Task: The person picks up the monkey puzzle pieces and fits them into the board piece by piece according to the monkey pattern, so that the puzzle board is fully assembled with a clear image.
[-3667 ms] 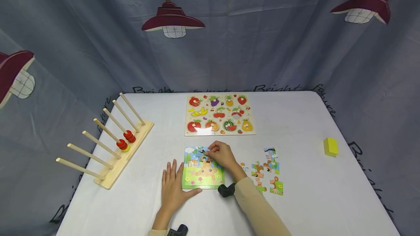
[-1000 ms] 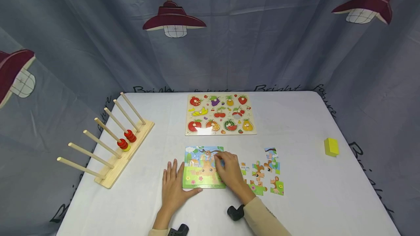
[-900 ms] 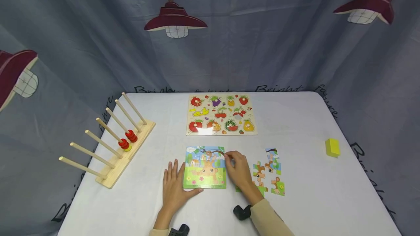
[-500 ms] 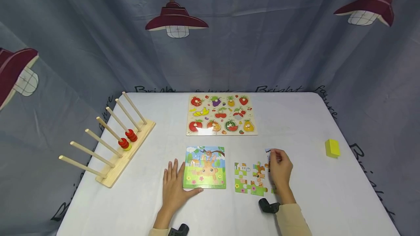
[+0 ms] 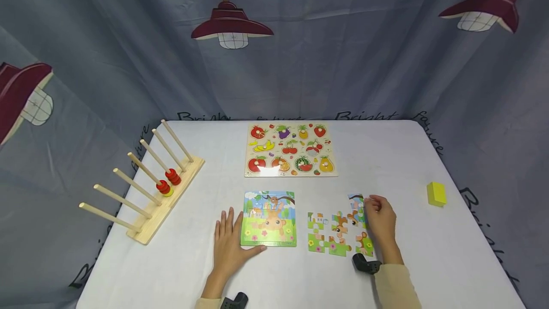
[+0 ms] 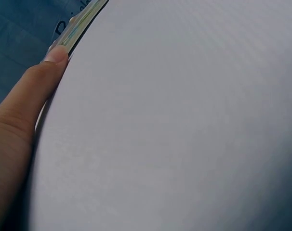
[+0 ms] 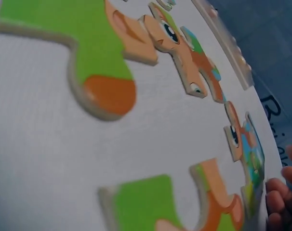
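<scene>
My left hand [image 5: 228, 247] lies flat beside a square jigsaw puzzle tray [image 5: 268, 238], thumb along its lower edge and fingers at its left side. In the left wrist view, the thumb [image 6: 28, 91] touches the tray's edge. Pieces fitted in the tray show a small monkey under a branch; its lower part looks paler. My right hand [image 5: 381, 221] is at the right side of the loose jigsaw pieces [image 5: 357, 214], fingers loosely bent and no piece visibly gripped. In the right wrist view, its fingertips [image 7: 276, 197] are close beside a piece; contact is unclear.
A wooden fruit peg puzzle [image 5: 291, 150] lies behind the tray. At left stands a rack of slanting wooden pegs [image 5: 171, 197] with red and yellow rings. A yellow block [image 5: 436, 194] sits far right. More loose pieces [image 5: 316, 243] lie between tray and right hand.
My right hand has left the tray's upper right corner and moved right, over and past the loose pieces. The branch now runs across the tray's top right. My left hand has stayed put.
</scene>
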Demonstrator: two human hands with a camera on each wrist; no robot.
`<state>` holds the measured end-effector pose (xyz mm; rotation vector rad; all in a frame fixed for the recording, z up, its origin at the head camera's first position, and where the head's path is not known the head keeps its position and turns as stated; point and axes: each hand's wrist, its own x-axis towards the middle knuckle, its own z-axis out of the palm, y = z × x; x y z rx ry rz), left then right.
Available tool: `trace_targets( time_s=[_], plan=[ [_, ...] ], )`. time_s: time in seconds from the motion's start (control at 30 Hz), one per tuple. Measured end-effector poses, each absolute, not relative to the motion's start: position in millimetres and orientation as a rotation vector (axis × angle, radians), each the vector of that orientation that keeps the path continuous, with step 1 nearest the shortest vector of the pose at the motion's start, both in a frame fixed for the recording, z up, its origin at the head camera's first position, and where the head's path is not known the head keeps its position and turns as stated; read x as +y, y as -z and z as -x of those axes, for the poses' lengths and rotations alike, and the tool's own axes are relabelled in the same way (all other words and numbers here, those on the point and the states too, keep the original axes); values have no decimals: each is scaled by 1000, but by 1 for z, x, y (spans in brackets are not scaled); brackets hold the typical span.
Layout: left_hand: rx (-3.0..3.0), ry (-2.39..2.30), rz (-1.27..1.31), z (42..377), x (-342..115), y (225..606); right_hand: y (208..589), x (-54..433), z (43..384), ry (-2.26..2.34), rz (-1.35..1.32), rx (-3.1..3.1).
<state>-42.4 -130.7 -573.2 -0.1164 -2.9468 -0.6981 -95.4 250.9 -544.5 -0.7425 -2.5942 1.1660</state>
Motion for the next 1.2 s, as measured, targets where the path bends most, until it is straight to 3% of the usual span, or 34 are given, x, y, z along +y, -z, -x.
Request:
trace_targets(
  time_s=[0.23,0.6,1.2],
  plan=[
    [-2951,702,114,42,-130,571,539,251,100,-1031,538,-2850],
    [-2937,693,114,43,-130,572,534,243,103,-853,564,-2960],
    [-2929,675,119,43,-130,574,526,241,109,-937,597,-3001]
  ],
)
